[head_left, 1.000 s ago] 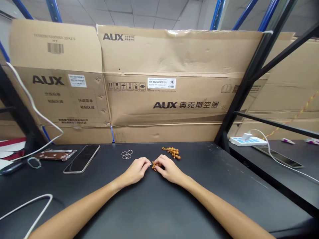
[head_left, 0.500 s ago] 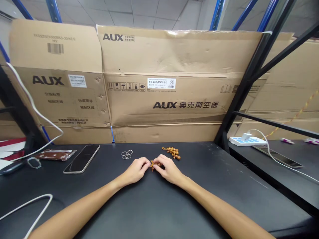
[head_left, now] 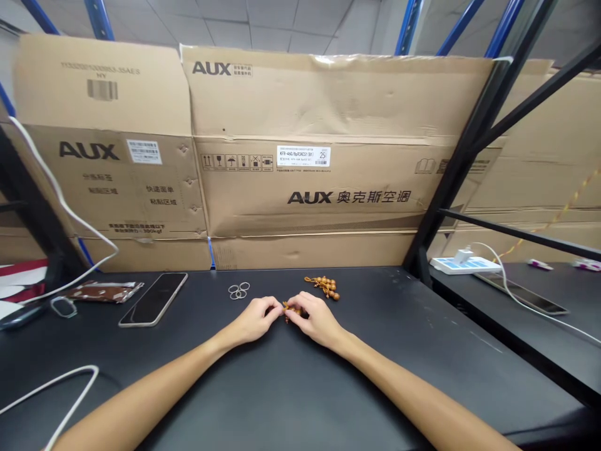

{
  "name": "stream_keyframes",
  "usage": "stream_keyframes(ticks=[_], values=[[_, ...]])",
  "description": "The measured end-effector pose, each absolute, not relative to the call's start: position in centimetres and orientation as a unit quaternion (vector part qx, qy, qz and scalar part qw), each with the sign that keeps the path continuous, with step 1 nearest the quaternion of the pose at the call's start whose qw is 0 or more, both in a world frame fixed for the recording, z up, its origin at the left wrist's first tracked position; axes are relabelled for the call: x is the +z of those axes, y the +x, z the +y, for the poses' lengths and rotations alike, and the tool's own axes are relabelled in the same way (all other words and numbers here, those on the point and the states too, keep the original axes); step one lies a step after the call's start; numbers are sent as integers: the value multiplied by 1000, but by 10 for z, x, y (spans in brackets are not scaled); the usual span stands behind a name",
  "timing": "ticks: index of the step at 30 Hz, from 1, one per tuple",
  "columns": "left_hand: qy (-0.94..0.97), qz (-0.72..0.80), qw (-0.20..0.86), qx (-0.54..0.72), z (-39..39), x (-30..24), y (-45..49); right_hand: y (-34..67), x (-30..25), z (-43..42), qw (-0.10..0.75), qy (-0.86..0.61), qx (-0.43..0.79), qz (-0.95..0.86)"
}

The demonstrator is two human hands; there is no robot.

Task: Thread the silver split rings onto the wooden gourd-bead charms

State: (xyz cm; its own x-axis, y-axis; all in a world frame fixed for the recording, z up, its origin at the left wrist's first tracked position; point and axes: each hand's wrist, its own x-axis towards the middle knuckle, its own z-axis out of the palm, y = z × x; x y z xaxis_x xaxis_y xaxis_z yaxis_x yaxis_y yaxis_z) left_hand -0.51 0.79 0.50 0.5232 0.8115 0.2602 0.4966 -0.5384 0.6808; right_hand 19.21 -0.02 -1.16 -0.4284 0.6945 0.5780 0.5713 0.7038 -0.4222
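My left hand [head_left: 252, 319] and my right hand [head_left: 316, 319] rest close together on the black table [head_left: 291, 388], fingertips pinched toward each other. Between them sits a small brown wooden bead charm [head_left: 287, 308], held by my right fingers; my left fingertips meet it too, and whether they hold something of their own is hidden. Just behind my right hand lies a little pile of like brown bead charms [head_left: 323, 286]. A few small metal rings [head_left: 239, 290] lie behind my left hand.
A phone [head_left: 153, 299] lies face up at the left, with a brown packet [head_left: 104, 291] and a white cable [head_left: 61, 388] beyond. Flattened cardboard boxes [head_left: 310, 150] stand along the back. A black rack post [head_left: 451, 181] rises at the right; a power strip [head_left: 464, 265] is behind it.
Both hands stay in place; the fingers shift slightly on the bead charm. The camera dips a little.
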Motion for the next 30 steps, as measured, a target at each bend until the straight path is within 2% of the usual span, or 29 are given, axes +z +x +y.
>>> stream_keyframes(ticks=[17,30], values=[[815,386,330,280,12,7,-7,190,-10,-3,366,-385,94,-842],[839,346,343,244,10,12,-12,191,-5,-2,377,-363,225,-822]])
